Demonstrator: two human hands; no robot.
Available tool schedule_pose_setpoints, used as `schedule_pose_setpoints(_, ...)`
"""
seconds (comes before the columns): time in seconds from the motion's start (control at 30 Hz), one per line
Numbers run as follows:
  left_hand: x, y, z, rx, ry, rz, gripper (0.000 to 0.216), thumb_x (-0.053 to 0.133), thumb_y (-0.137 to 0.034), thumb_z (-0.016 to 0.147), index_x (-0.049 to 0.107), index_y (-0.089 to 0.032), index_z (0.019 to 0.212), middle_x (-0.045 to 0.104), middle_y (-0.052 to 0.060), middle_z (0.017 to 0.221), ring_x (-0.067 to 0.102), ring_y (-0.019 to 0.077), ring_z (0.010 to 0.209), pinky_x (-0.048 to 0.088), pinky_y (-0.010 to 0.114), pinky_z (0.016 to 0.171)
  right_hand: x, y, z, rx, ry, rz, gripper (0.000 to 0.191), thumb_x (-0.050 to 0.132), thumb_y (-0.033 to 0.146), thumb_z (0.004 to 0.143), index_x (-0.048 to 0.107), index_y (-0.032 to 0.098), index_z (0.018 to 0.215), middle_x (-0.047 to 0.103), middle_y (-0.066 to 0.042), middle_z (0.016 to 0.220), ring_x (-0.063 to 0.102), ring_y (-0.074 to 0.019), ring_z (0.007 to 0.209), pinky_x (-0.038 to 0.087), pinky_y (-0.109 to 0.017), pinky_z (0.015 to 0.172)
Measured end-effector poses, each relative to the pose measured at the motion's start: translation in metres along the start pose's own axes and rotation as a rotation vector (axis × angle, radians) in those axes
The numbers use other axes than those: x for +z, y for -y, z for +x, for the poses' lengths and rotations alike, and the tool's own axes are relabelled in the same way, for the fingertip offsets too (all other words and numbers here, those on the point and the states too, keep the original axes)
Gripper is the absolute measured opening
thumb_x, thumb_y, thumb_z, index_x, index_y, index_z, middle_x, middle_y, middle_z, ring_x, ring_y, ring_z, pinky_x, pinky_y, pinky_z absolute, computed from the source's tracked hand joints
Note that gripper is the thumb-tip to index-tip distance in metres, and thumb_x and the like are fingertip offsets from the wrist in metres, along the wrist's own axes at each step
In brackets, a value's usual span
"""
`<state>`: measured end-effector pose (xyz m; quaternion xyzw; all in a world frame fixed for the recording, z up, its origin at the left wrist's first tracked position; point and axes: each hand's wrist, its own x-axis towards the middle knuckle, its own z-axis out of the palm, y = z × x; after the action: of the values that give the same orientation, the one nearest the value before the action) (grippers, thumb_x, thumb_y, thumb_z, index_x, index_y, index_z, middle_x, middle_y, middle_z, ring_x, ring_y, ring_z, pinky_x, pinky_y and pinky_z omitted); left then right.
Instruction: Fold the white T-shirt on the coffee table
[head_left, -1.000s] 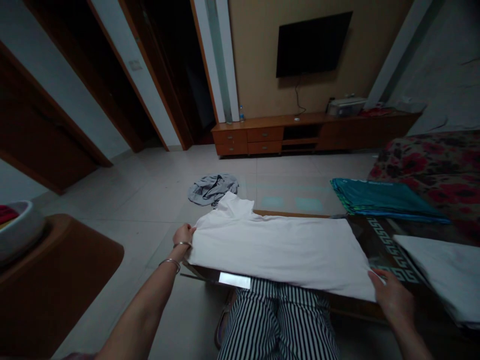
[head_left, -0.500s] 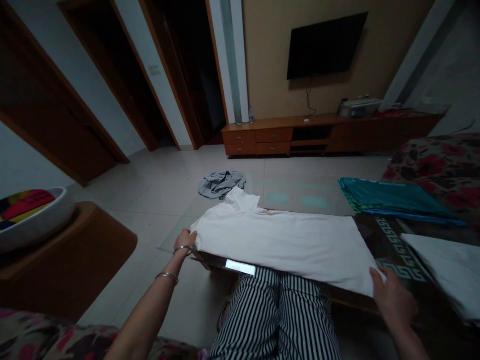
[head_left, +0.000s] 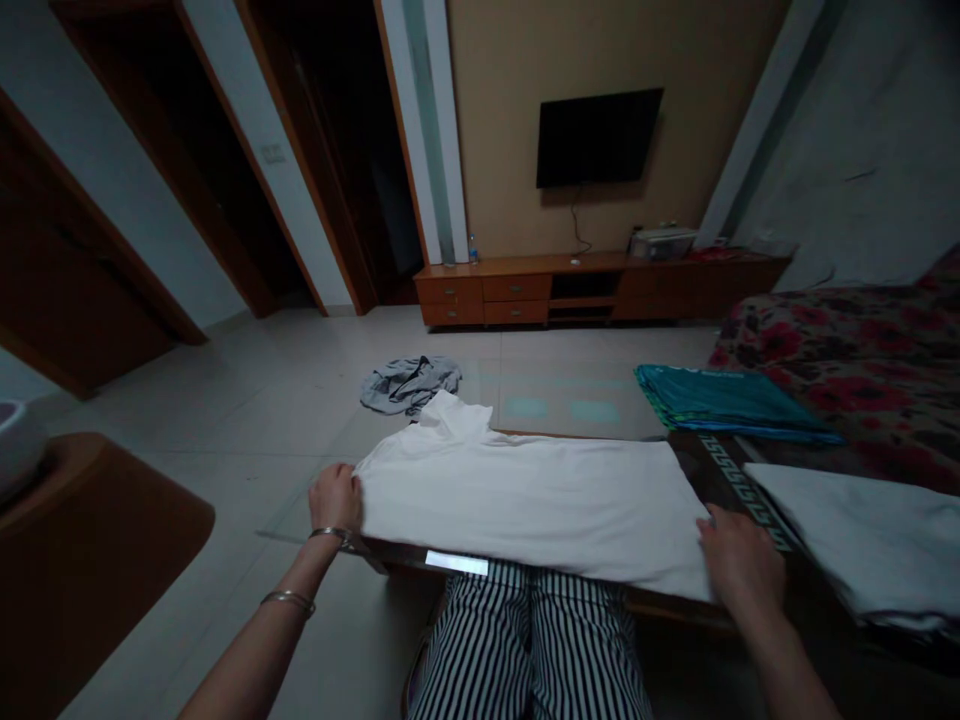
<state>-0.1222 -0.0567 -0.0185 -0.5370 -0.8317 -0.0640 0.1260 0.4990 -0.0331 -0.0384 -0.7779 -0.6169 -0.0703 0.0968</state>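
Note:
A white T-shirt (head_left: 525, 495) lies folded lengthwise across a glass-topped table (head_left: 720, 470) in front of my striped trouser legs. My left hand (head_left: 335, 497) is closed on its left end, near the sleeve, with bangles on the wrist. At the shirt's right end, my right hand (head_left: 739, 560) rests with its fingers curled over the hem.
A folded teal cloth (head_left: 720, 400) and a folded white cloth (head_left: 862, 540) lie on the table's right side. A grey garment (head_left: 409, 383) is crumpled on the tiled floor beyond. A brown stool (head_left: 97, 540) stands at left, a flowered sofa (head_left: 847, 350) at right, a TV cabinet (head_left: 592, 285) against the far wall.
Both hands have kept hold of the shirt's ends and shifted slightly left; my right hand now sits further onto the hem. The camera has tilted and pulled back a little.

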Motion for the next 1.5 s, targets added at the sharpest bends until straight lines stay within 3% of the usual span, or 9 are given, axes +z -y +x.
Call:
schedule_pose_setpoints(0.13, 0.015, -0.052, 0.023, 0.251, 0.036, -0.125, 0.042, 0.030, -0.030, 0.095, 0.055, -0.018, 0.127, 0.048, 0.011, 0.142, 0.037, 0.0249, 0.134, 0.028, 0.042, 0.108, -0.010, 0.105, 0.029, -0.355, 0.040, 0.285, 0.039, 0.034, 0.021, 0.095, 0.065, 0.009, 0.116, 0.065, -0.014, 0.118, 0.056, -0.0222, 0.112, 0.037, -0.032, 0.101)
schedule_pose_setpoints(0.27, 0.037, -0.081, 0.042, 0.284, 0.149, -0.143, 0.044, 0.034, -0.034, 0.095, 0.051, -0.019, 0.133, 0.040, 0.012, 0.149, 0.030, 0.0272, 0.140, 0.026, 0.053, 0.108, -0.005, 0.211, 0.046, -0.672, 0.142, 0.426, 0.032, 0.043, 0.015, 0.091, 0.066, 0.015, 0.113, 0.066, -0.010, 0.116, 0.055, -0.0205, 0.111, 0.038, -0.031, 0.098)
schedule_pose_setpoints(0.4, 0.040, -0.099, 0.069, 0.321, 0.041, -0.167, 0.039, 0.039, -0.026, 0.093, 0.056, -0.023, 0.128, 0.045, 0.009, 0.146, 0.033, 0.0250, 0.138, 0.023, 0.052, 0.111, 0.015, 0.258, 0.060, -0.774, 0.142, 0.419, 0.022, 0.048, 0.019, 0.092, 0.069, 0.018, 0.101, 0.067, -0.008, 0.104, 0.055, -0.0199, 0.102, 0.040, -0.031, 0.090)
schedule_pose_setpoints(0.57, 0.028, -0.168, 0.123, 0.748, 0.037, -0.209, 0.050, 0.048, -0.005, 0.080, 0.061, -0.025, 0.125, 0.049, 0.009, 0.142, 0.038, 0.0255, 0.135, 0.030, 0.044, 0.106, 0.048, 0.261, 0.066, -0.751, 0.030, 0.480, 0.019, 0.050, 0.018, 0.093, 0.066, 0.019, 0.102, 0.064, -0.006, 0.108, 0.052, -0.0192, 0.104, 0.040, -0.031, 0.087)
schedule_pose_setpoints(0.73, 0.036, -0.245, 0.165, 1.134, 0.185, -0.155, 0.033, 0.058, -0.016, 0.082, 0.068, -0.030, 0.109, 0.049, 0.006, 0.142, 0.036, 0.0265, 0.134, 0.027, 0.045, 0.105, 0.058, 0.257, 0.068, -0.768, 0.022, 0.502, 0.016, 0.053, 0.015, 0.090, 0.064, 0.020, 0.101, 0.062, -0.006, 0.110, 0.050, -0.0199, 0.105, 0.041, -0.033, 0.089)
schedule_pose_setpoints(1.03, 0.051, -0.260, 0.196, 0.817, 0.242, -0.008, 0.010, 0.062, -0.016, 0.076, 0.070, -0.016, 0.071, 0.063, 0.017, 0.092, 0.048, 0.0311, 0.102, 0.030, 0.052, 0.097, 0.060, 0.253, 0.074, -0.690, 0.074, 0.471, 0.028, 0.054, 0.023, 0.091, 0.059, 0.024, 0.119, 0.054, -0.008, 0.131, 0.043, -0.0245, 0.122, 0.037, -0.041, 0.098)
schedule_pose_setpoints(1.3, 0.034, -0.263, 0.131, 0.785, 0.000, -0.137, 0.035, 0.036, -0.010, 0.090, 0.062, -0.014, 0.112, 0.054, 0.018, 0.127, 0.042, 0.0279, 0.124, 0.025, 0.049, 0.107, 0.059, 0.254, 0.076, -0.636, 0.065, 0.413, 0.033, 0.056, 0.031, 0.091, 0.058, 0.027, 0.123, 0.053, -0.006, 0.135, 0.047, -0.0247, 0.113, 0.039, -0.041, 0.094)
schedule_pose_setpoints(1.4, 0.045, -0.260, 0.103, 0.928, 0.099, -0.230, 0.037, 0.037, -0.022, 0.094, 0.056, -0.019, 0.126, 0.054, 0.012, 0.135, 0.042, 0.0231, 0.130, 0.025, 0.044, 0.111, 0.059, 0.254, 0.077, -0.626, 0.047, 0.414, 0.031, 0.056, 0.032, 0.091, 0.059, 0.027, 0.121, 0.056, -0.005, 0.133, 0.047, -0.0241, 0.113, 0.038, -0.040, 0.094)
schedule_pose_setpoints(1.5, 0.066, -0.252, 0.090, 0.842, 0.187, -0.216, 0.048, 0.036, -0.038, 0.096, 0.043, -0.023, 0.141, 0.040, 0.009, 0.150, 0.031, 0.0238, 0.140, 0.022, 0.045, 0.114, 0.061, 0.251, 0.077, -0.620, 0.031, 0.424, 0.032, 0.056, 0.032, 0.091, 0.057, 0.027, 0.123, 0.054, -0.004, 0.136, 0.043, -0.0241, 0.122, 0.034, -0.042, 0.100)
